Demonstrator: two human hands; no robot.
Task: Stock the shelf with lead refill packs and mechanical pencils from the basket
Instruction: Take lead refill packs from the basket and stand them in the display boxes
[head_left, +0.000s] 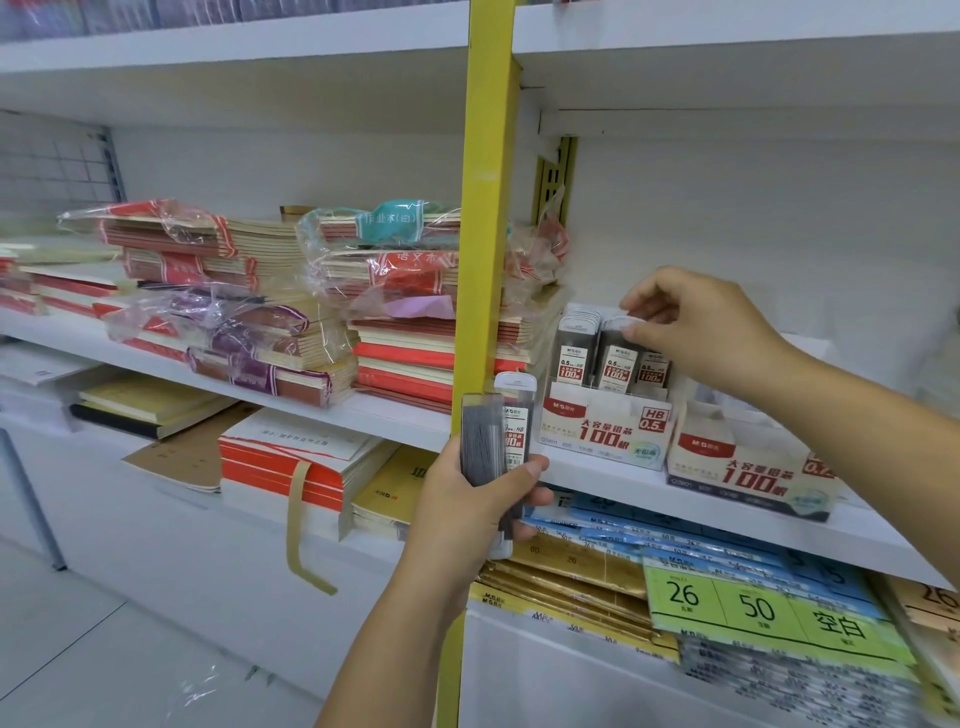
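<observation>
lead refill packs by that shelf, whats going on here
A person is stocking lead refills. Their right hand pinches the top of a pack standing in the 0.5 HB display box on the shelf. Their left hand holds two more packs upright in front of the yellow post.

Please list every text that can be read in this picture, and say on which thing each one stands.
"HB 0.5" and "100": left display box
"0.5 HB" and "100": lead refill packs in it
"26", "50", "空白": green card
"作业本": teal notebook bundle
Small print elsewhere: too blurred.
</observation>
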